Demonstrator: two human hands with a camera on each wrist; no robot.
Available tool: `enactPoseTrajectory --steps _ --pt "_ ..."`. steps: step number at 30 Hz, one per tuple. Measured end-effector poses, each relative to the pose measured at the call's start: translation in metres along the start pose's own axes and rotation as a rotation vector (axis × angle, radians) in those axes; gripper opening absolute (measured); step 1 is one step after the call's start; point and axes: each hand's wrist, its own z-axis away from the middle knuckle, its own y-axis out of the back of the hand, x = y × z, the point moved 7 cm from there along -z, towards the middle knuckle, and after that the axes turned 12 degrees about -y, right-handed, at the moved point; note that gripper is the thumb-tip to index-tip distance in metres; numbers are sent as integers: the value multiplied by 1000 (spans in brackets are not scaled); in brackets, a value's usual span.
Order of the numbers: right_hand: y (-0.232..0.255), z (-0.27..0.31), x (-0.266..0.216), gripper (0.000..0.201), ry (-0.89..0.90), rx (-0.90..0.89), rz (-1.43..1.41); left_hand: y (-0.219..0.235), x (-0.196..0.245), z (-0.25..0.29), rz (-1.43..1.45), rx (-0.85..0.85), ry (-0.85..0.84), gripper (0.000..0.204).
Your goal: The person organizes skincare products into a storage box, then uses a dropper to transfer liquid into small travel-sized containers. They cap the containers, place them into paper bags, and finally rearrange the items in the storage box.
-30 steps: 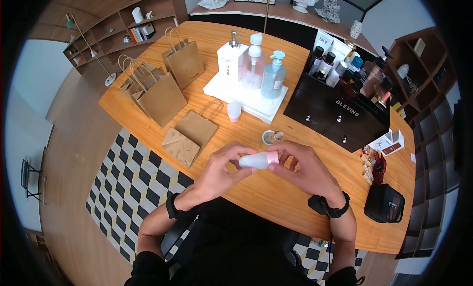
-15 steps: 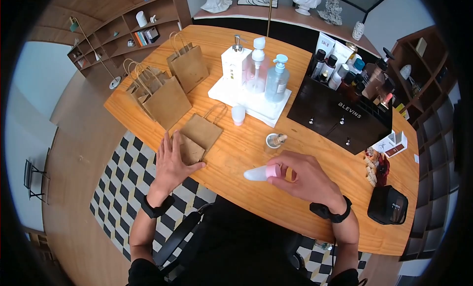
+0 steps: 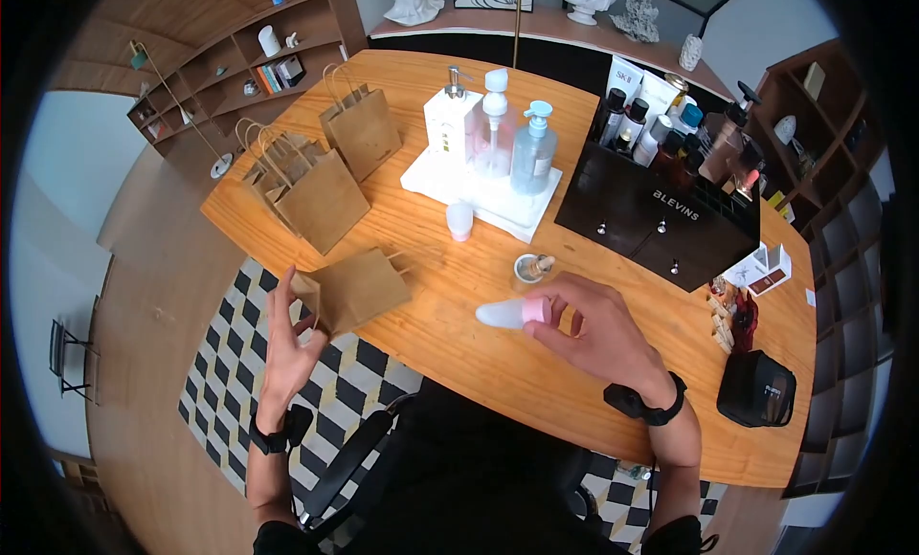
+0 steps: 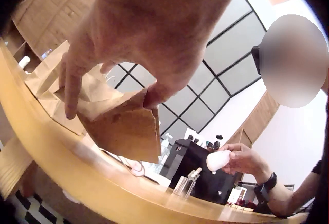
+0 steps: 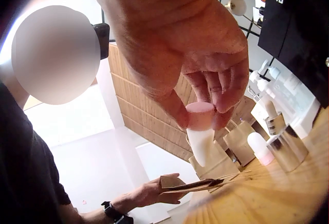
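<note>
Frosted squeeze tube (image 3: 501, 314) above the table (image 3: 459, 359), its tapered end toward 9 o'clock in the head view, held by the pink cap (image 3: 537, 310), presumably to keep the body free; dropper bottle (image 3: 529, 268) near, at its 1 o'clock; kraft paper bag (image 3: 364, 292) at its 9 o'clock, handles toward 2 o'clock, probably turned so for a base-end hold. Right hand (image 3: 598, 335): thumb and fingers drawn in, pinching the cap; left hand (image 3: 287, 356): thumb and fingers well apart, gripping the bag across its base end.
</note>
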Motion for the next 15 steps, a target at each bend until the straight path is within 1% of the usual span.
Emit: enactPoseTrajectory --steps 2,3,5,6,8,9,11,12,13,15 --pt "4 0 -2 27 0 37 -22 5 10 3 12 10 -31 98" --pt "8 0 -3 26 1 72 -41 8 5 4 12 8 -34 98" --pt "14 1 -5 27 13 98 -52 9 -1 3 10 -88 -147 90" --pt "18 2 -6 28 24 121 -62 9 -4 3 11 -90 -151 90" --pt "25 2 -6 29 11 142 -58 10 -2 0 140 -44 -162 83" --pt "27 3 -6 30 0 157 -54 9 -4 0 141 -44 -163 83" --pt "30 4 -5 31 -1 158 -46 4 -17 1 622 35 12 78" --pt "31 4 -5 31 -3 159 -38 4 -15 3 690 21 33 78" --pt "32 4 -6 31 -5 162 -40 3 -14 4 688 17 32 78" --pt "32 5 -8 31 13 177 -121 -1 -12 6 771 -8 23 77"
